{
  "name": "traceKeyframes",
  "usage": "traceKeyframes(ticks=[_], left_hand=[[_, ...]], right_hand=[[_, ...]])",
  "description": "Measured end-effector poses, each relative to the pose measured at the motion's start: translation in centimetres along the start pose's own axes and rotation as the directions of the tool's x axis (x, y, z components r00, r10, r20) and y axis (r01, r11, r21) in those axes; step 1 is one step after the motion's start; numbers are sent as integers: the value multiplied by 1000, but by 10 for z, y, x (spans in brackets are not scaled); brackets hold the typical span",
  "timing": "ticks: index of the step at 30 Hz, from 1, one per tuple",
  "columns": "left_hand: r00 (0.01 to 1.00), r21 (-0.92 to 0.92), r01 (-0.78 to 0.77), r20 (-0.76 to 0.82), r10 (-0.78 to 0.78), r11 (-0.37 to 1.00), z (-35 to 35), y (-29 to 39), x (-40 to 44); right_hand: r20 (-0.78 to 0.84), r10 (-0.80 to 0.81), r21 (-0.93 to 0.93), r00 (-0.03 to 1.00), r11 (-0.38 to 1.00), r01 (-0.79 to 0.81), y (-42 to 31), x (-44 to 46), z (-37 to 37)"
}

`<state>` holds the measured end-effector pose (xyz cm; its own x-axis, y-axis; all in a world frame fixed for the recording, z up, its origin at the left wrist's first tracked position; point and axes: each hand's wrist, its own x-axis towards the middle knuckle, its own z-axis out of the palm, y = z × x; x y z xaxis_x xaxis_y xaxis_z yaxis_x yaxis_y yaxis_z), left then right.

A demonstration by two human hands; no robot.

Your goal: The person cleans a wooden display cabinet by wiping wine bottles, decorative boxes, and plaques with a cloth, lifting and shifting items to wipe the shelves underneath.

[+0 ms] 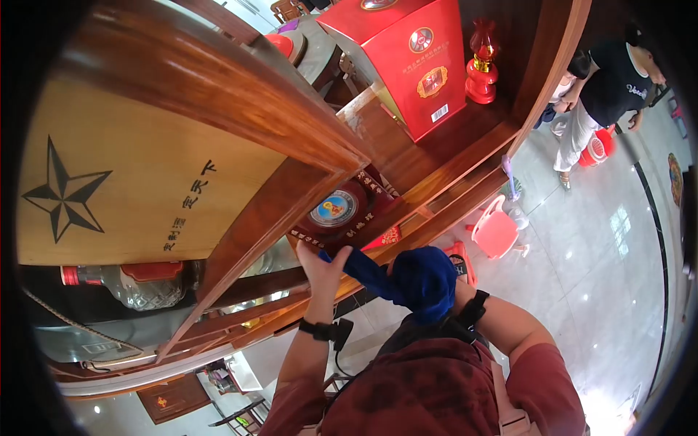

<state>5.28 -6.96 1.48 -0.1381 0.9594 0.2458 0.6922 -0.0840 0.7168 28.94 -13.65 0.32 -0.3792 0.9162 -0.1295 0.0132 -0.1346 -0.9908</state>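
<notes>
A blue cloth [429, 283] is stretched between my two hands. My left hand [323, 267] pinches its narrow end between thumb and fingers, right at the lower edge of a dark red plaque [347, 215] with a round blue and gold emblem. The bulk of the cloth is bunched at the end of my right arm. It covers my right hand, whose fingers are hidden. The plaque leans inside a compartment of a wooden cabinet [251, 94].
Above the plaque stand a large red box [414, 69] and a red oil lamp [480, 69]. A glass bottle [149, 285] lies under a starred wooden panel [145, 174] at left. A pink stool [495, 229] and two people [607, 80] are on the tiled floor at right.
</notes>
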Motion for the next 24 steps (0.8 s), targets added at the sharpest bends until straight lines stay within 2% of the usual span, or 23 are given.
traceKeyframes(ticks=[1, 2, 3, 4, 5, 6, 7, 8, 9, 10, 11, 12, 14, 16, 17, 18, 20, 21, 22, 23, 24], left_hand=[[988, 61, -148, 62, 144, 987, 5, 2, 4], [987, 60, -148, 68, 143, 987, 8, -3, 5], [995, 81, -79, 70, 73, 994, 12, -9, 7], [998, 102, -12, 68, 5, 995, 13, -14, 8], [998, 101, -13, 70, 6, 995, 12, -19, 10], [993, 42, 28, 116, -33, 999, 9, -19, 11], [984, -14, 74, 166, -71, 997, 6, -19, 12], [983, -15, 76, 170, -73, 997, 6, -24, 13], [983, -102, 111, 158, -94, 989, 6, -28, 15], [982, -189, 142, 147, -115, 972, 5, -32, 18], [978, -157, 155, 164, -129, 975, 1, -36, 20], [978, -159, 156, 164, -130, 975, -1, -38, 22], [986, -181, 121, 134, -97, 976, -3, -46, 23], [986, -193, 126, 135, -101, 973, -1, -54, 22], [983, -221, 145, 140, -116, 964, -1, -54, 22], [981, -247, 163, 143, -130, 955, 0, -54, 22], [974, -271, 194, 168, -152, 943, -2, -57, 23], [965, -291, 224, 199, -170, 930, -4, -59, 24], [966, -286, 221, 196, -169, 932, -5, -59, 24], [969, -299, 213, 187, -161, 930, -5, -59, 23], [972, -314, 204, 178, -154, 927, -5, -59, 24]], right_hand=[[18, 34, 138, 999, 990, -37, 11, 3, 5], [42, 69, 271, 997, 959, -77, 20, 5, 10], [40, 73, 273, 997, 959, -81, 26, 3, 12], [24, -5, 92, 1000, 996, 3, 31, 2, 12], [22, -85, -93, 996, 992, 87, 34, 2, 12], [20, -84, -91, 996, 992, 85, 22, 1, 7], [-5, -179, -113, 984, 978, 177, -2, -2, -1], [-27, -271, -140, 962, 954, 265, -18, -5, -8], [-27, -268, -139, 963, 955, 262, -20, -8, -13], [-22, -259, -8, 966, 966, 259, -19, -12, -19], [-17, -252, 122, 967, 960, 253, -20, -16, -27], [-17, -251, 120, 968, 960, 251, -27, -20, -34], [-80, -138, 451, 987, 878, 159, -45, -28, -52], [101, -36, 636, 994, 771, -37, -53, -21, -84], [-12, -169, 518, 986, 842, 150, -74, -8, -93], [-8, -170, 515, 985, 844, 149, -88, -1, -97], [-89, 57, 530, 994, 848, -1, -106, 13, -100], [-86, 53, 532, 995, 847, 1, -107, 29, -104], [-171, -121, 33, 978, 991, 129, -104, 50, -109], [-161, -311, -477, 937, 855, 202, -95, 68, -113], [-163, -312, -473, 936, 857, 204, -63, 90, -118]])
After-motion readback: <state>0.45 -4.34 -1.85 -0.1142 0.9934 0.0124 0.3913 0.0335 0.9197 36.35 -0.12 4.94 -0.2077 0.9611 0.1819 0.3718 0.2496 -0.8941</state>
